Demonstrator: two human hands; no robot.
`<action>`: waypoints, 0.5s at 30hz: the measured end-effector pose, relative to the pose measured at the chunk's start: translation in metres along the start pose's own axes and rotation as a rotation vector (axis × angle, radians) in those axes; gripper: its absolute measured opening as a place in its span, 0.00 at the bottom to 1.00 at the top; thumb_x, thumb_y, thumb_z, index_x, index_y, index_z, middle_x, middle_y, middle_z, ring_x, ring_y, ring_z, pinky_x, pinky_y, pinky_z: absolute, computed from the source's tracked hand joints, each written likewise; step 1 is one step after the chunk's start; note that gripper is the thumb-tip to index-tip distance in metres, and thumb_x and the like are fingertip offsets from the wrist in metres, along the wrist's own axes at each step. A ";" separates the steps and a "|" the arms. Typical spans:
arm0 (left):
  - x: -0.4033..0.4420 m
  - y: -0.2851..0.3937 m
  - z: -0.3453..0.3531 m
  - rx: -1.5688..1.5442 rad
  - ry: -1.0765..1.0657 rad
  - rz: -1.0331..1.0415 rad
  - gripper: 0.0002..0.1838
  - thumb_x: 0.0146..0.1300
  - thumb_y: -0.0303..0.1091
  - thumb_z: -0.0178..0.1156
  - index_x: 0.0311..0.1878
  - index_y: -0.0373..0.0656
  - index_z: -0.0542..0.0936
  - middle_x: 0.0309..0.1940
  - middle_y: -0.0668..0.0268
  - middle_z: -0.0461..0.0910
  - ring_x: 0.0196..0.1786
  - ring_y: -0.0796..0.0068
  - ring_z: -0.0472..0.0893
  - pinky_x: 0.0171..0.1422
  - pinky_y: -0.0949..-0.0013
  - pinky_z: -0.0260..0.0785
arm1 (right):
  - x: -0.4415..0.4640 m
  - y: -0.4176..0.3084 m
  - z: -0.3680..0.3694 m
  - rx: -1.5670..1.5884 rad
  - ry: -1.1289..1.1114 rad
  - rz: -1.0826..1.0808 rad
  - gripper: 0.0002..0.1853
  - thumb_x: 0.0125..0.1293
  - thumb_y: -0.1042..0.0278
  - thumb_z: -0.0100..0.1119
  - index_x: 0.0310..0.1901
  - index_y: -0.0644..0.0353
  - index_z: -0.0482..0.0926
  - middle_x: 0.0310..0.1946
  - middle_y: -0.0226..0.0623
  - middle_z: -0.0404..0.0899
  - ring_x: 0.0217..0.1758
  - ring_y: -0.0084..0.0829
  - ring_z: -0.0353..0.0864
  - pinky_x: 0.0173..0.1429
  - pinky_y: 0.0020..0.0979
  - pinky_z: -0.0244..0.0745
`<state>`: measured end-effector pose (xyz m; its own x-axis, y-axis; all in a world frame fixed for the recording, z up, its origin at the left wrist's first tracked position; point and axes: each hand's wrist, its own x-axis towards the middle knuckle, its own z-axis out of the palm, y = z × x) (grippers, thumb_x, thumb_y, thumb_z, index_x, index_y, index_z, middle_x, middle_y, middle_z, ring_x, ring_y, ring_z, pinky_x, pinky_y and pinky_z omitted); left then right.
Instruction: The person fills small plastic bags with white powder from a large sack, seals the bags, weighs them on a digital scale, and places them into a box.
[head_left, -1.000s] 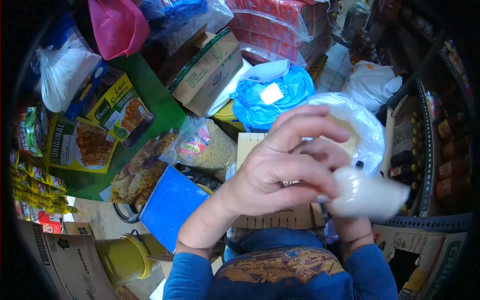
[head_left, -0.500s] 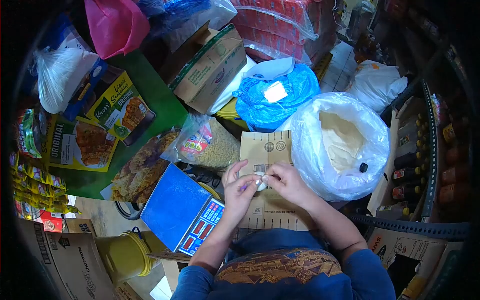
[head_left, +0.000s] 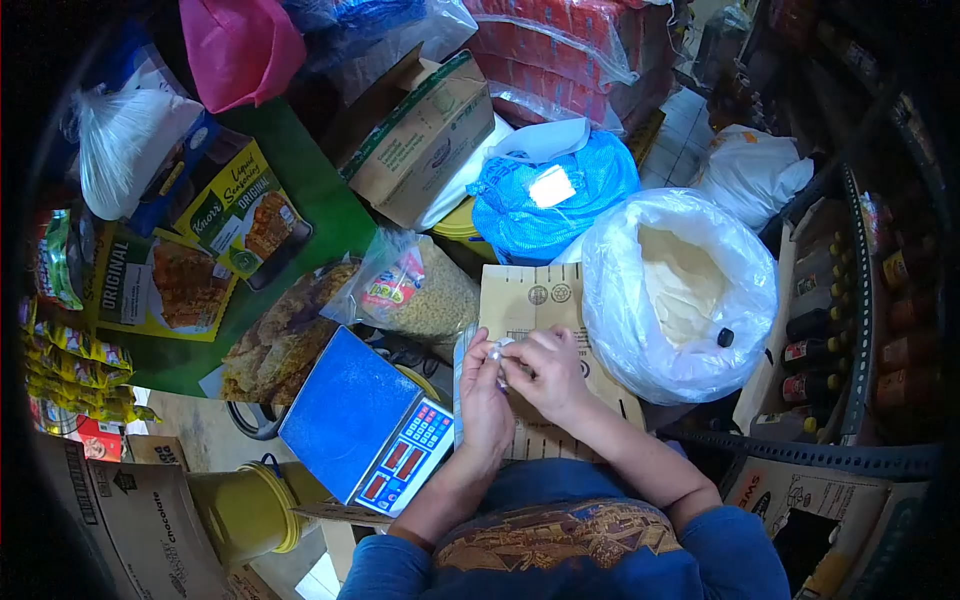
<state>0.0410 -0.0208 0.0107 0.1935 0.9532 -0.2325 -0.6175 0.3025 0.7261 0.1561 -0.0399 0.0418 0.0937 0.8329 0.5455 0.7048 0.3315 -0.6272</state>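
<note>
My left hand [head_left: 484,400] and my right hand [head_left: 548,375] meet over a flat piece of brown cardboard [head_left: 535,300]. The fingers of both are pinched together on a small white plastic bag [head_left: 499,350], mostly hidden between them. Just right of the hands stands a large clear-lined bag of pale powder [head_left: 685,270], with a black-ended object [head_left: 726,337] stuck in the powder. To the left is a scale with a blue plate [head_left: 350,410] and lit red digits.
A bag of small tan pieces [head_left: 430,295] lies behind the scale. Farther back are a blue bag [head_left: 555,195] and an open carton [head_left: 420,140]. Bottles [head_left: 810,350] line the right shelf. A yellow bucket [head_left: 235,515] stands at lower left.
Both hands came down from in front of the camera to the cardboard with the white bag. Over the last half second they shifted slightly left, still pinching it.
</note>
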 end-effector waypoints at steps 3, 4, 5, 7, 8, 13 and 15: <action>-0.006 0.005 0.000 -0.103 0.017 0.001 0.11 0.72 0.26 0.48 0.55 0.38 0.71 0.58 0.61 0.70 0.58 0.73 0.72 0.67 0.67 0.62 | 0.003 -0.007 0.008 -0.063 0.038 -0.101 0.08 0.53 0.70 0.67 0.36 0.53 0.81 0.26 0.29 0.76 0.32 0.32 0.76 0.45 0.39 0.62; -0.009 0.006 0.003 -0.092 0.071 0.011 0.11 0.72 0.26 0.48 0.55 0.39 0.70 0.57 0.60 0.70 0.58 0.72 0.72 0.68 0.66 0.62 | 0.005 -0.009 0.010 -0.074 0.046 -0.131 0.08 0.53 0.70 0.66 0.35 0.54 0.80 0.26 0.29 0.75 0.32 0.32 0.75 0.45 0.40 0.63; -0.010 0.006 0.002 -0.091 0.072 0.010 0.11 0.72 0.26 0.48 0.55 0.39 0.70 0.57 0.60 0.70 0.58 0.72 0.72 0.68 0.66 0.62 | 0.004 -0.010 0.013 -0.073 0.045 -0.129 0.08 0.53 0.70 0.66 0.35 0.54 0.80 0.26 0.29 0.75 0.32 0.32 0.75 0.45 0.40 0.63; -0.013 0.006 -0.002 -0.141 0.038 -0.024 0.10 0.73 0.28 0.49 0.55 0.40 0.71 0.58 0.61 0.69 0.59 0.72 0.71 0.70 0.65 0.62 | 0.003 -0.010 0.018 -0.093 0.052 -0.131 0.06 0.53 0.71 0.64 0.33 0.55 0.78 0.25 0.30 0.74 0.31 0.33 0.75 0.46 0.40 0.63; -0.014 0.006 -0.004 -0.139 0.037 -0.025 0.10 0.73 0.28 0.49 0.55 0.40 0.71 0.58 0.61 0.69 0.59 0.72 0.71 0.70 0.65 0.62 | 0.003 -0.009 0.020 -0.093 0.054 -0.130 0.06 0.53 0.71 0.64 0.33 0.55 0.78 0.25 0.30 0.74 0.31 0.33 0.75 0.46 0.40 0.63; -0.010 0.016 -0.010 0.323 0.006 0.223 0.02 0.66 0.29 0.61 0.40 0.45 0.79 0.62 0.61 0.65 0.65 0.67 0.67 0.70 0.63 0.59 | 0.001 -0.005 0.014 -0.129 0.060 -0.119 0.06 0.53 0.68 0.62 0.31 0.55 0.75 0.24 0.34 0.69 0.32 0.36 0.74 0.49 0.42 0.63; -0.007 0.025 -0.013 0.432 -0.009 0.278 0.01 0.62 0.26 0.62 0.34 0.42 0.80 0.65 0.61 0.61 0.63 0.71 0.68 0.66 0.69 0.62 | 0.000 -0.004 0.010 -0.125 0.075 -0.111 0.06 0.52 0.70 0.62 0.30 0.55 0.75 0.24 0.33 0.70 0.31 0.36 0.74 0.48 0.42 0.63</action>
<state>0.0143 -0.0202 0.0220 0.0739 0.9972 0.0118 -0.2753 0.0090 0.9613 0.1460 -0.0365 0.0390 0.0594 0.7570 0.6507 0.7953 0.3581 -0.4892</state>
